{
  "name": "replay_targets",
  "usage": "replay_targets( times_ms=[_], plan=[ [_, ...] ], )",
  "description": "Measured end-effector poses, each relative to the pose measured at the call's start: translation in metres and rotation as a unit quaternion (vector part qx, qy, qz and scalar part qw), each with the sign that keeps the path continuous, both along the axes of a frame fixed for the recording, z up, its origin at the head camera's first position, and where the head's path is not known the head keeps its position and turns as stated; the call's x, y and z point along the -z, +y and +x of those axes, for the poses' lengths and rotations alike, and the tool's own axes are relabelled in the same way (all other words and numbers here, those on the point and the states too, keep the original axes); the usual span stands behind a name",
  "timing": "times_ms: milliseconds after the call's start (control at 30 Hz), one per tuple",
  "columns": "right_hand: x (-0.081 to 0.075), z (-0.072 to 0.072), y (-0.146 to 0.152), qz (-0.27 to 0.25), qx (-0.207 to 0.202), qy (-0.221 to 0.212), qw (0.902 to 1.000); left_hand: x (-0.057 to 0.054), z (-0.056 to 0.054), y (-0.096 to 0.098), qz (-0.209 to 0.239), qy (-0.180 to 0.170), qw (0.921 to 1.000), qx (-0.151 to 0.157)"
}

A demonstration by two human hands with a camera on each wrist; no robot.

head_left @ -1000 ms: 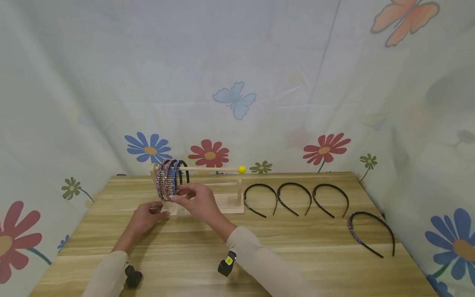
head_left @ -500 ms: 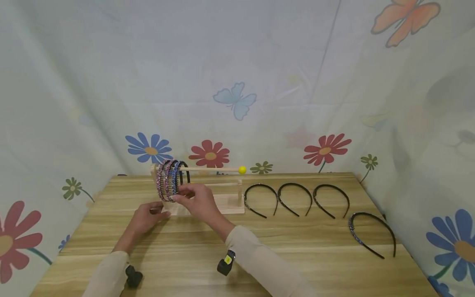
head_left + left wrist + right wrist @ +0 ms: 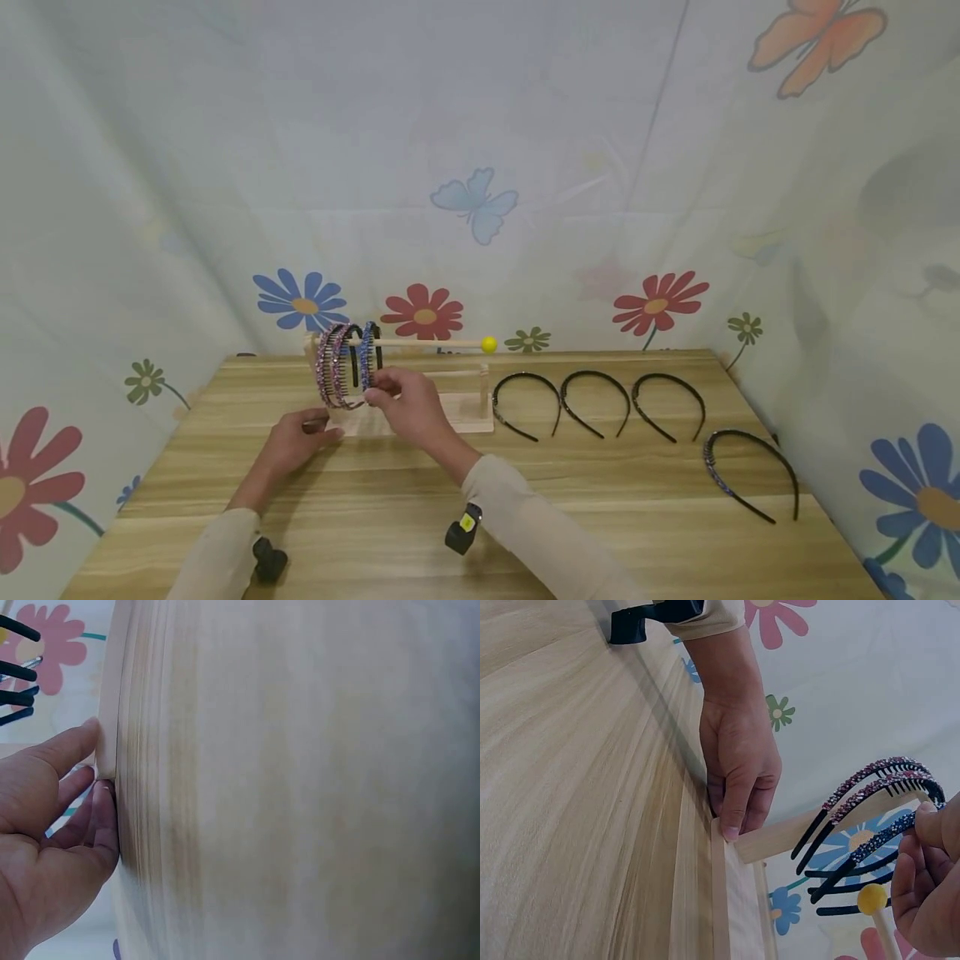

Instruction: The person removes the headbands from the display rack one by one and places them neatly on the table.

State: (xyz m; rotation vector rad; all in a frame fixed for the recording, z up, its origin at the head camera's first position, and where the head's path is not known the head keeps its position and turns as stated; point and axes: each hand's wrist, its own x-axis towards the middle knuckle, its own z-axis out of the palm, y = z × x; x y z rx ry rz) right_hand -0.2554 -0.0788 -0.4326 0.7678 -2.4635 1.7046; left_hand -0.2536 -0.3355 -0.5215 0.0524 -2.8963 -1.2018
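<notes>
My right hand (image 3: 408,406) pinches a blue glittery headband (image 3: 367,354) between thumb and fingers. This headband hangs over the upper rod (image 3: 427,342) of a wooden stand (image 3: 465,412). To its left on the same rod hang pink glittery headbands (image 3: 337,367), side by side, their teeth showing inward. In the right wrist view, the blue headband (image 3: 885,838) stands apart from the pink ones, partly hidden by the fingers. My left hand (image 3: 288,446) grips the stand's near left corner, thumb on the base edge in the left wrist view and fingers round its end.
Three black headbands (image 3: 596,372) lie in a row right of the stand. Another with a bluish glitter side (image 3: 716,475) lies near the table's right edge. A yellow ball (image 3: 489,344) caps the rod's right end. A flowered cloth (image 3: 525,208) hangs behind the table.
The right hand has shifted slightly to the right, bringing the blue headband along the rod and opening a gap from the pink ones. The left hand stays at the stand's corner.
</notes>
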Motion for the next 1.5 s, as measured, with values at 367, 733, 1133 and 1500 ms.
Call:
replay_targets(
  times_ms=[367, 733, 1133, 1500],
  plan=[
    [-0.008, 0.001, 0.018, -0.002, 0.009, 0.003, 1.0, -0.002, 0.0, 0.001, -0.008, -0.006, 0.9999, -0.004],
    [-0.008, -0.002, 0.04, -0.016, 0.015, 0.019, 0.9996, -0.003, 0.0, 0.0, -0.018, -0.011, 0.9998, -0.003],
    [-0.01, -0.005, 0.058, -0.014, 0.026, 0.045, 0.9986, -0.001, -0.001, -0.001, -0.019, -0.008, 0.9998, 0.002],
    [-0.018, -0.005, 0.075, -0.027, 0.024, 0.066, 0.9972, -0.002, 0.0, 0.0, -0.016, -0.01, 0.9998, 0.002]
  ],
)
